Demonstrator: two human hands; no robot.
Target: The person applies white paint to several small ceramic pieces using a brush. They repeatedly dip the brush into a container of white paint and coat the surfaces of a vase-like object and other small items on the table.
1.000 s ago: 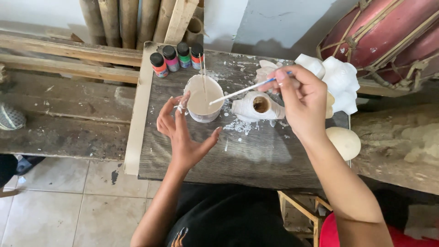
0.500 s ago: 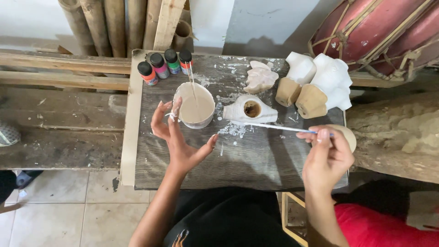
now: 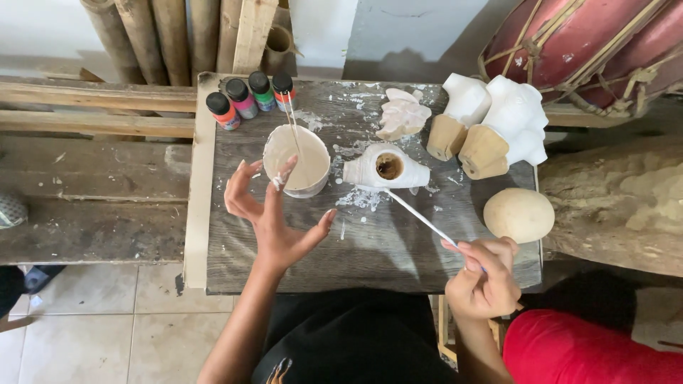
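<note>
a dark, weathered wooden table [image 3: 284, 263] flecked with white paint stands over pale floor tiles [image 3: 92, 320], with rough planks [image 3: 85, 178] to its left, bamboo poles [image 3: 171, 35] against the wall behind and a red drum [image 3: 569, 43] at the upper right.

the right hand [image 3: 484, 281] is at the table's near right edge, fingers pressed together in a pinch on a thin white brush [image 3: 420, 217]; the brush slants up and left, its tip near a small white-coated carving [image 3: 388, 169] with a round brown hole in its top. the left hand [image 3: 274, 210] hovers spread, fingers apart and holding nothing, white paint on a fingertip, just beside a white cup [image 3: 297, 160] of pale paint with a stick standing in it.

four small paint bottles [image 3: 249, 96] with black caps and orange, pink, green and red bodies line the far left corner. further right are a white shell-like piece [image 3: 402, 114], two white figures with bare wooden bases [image 3: 491, 121] and a plain egg-shaped piece [image 3: 519, 215].
</note>
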